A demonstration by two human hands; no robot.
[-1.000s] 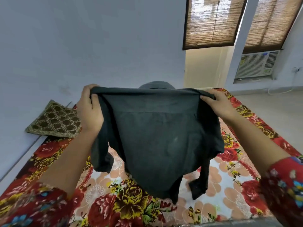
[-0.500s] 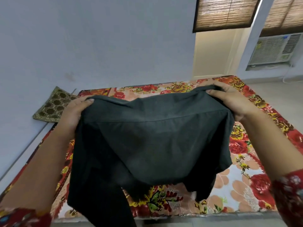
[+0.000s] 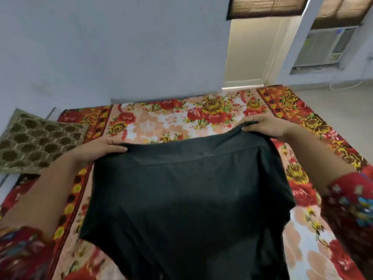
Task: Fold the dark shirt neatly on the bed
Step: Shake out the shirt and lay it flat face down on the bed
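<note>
Sleeves of red flowered cloth, the left (image 3: 20, 253) and the right (image 3: 351, 209), frame the near edge of the bed (image 3: 161, 120), with bare forearms reaching over it. Between them the dark shirt (image 3: 181, 199) is spread across the bed's near and middle part, its lower end running out of sight at the bed's near side. Whether its far edge rests on the flowered cover or is lifted just off it, I cannot tell. At the shirt's far left corner the left hand (image 3: 101, 148) grips the cloth, fingers close together and curled over the edge. At the far right corner the right hand (image 3: 264, 126) pinches the cloth, fingers together and bent onto it. A green patterned cushion (image 3: 36, 142) lies at the bed's left side. Beyond the bed's far edge stands a pale wall (image 3: 121, 47). To the bed's far right an air conditioner (image 3: 323, 47) sits under brown blinds (image 3: 262, 7).
</note>
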